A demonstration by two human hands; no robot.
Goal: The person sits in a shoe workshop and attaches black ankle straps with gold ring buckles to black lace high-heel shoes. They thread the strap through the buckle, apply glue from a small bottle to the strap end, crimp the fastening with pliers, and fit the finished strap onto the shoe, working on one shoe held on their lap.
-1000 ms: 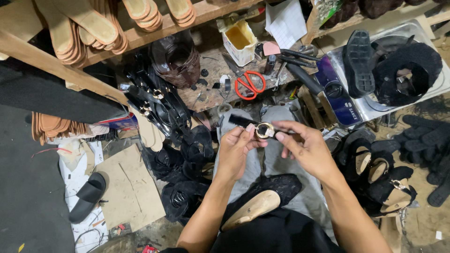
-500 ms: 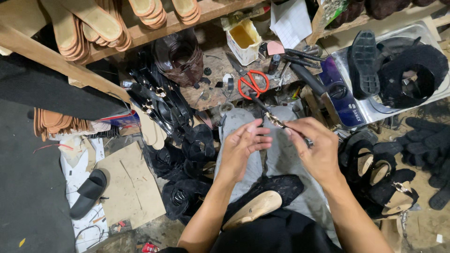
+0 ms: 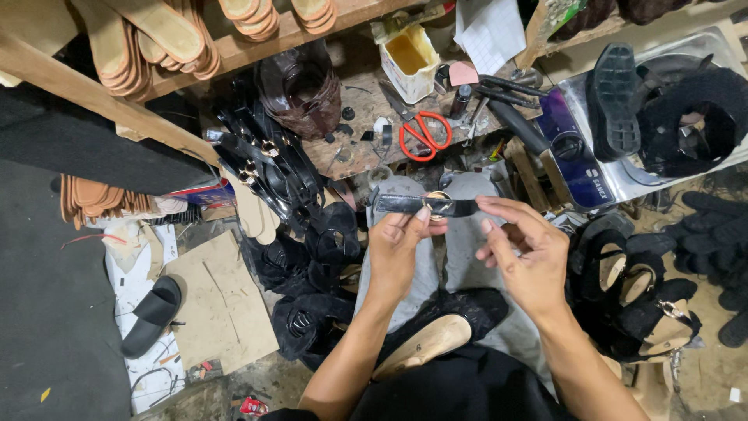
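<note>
Head view. Your hands work at frame centre, hemmed in: cluttered tabletop (image 3: 354, 152) edge just above, a pile of black sandals (image 3: 300, 257) to the left, more sandals (image 3: 631, 288) at right. Open room only over your lap, where a tan-soled shoe (image 3: 436, 339) lies.

Black strap (image 3: 425, 206) stretched level between both hands, a gold ring behind its middle. Your left hand (image 3: 397, 245) pinches the strap left of centre; your right hand (image 3: 526, 249) pinches its right end, other fingers loosely spread. Red scissors (image 3: 425, 132) on the tabletop just above.
</note>
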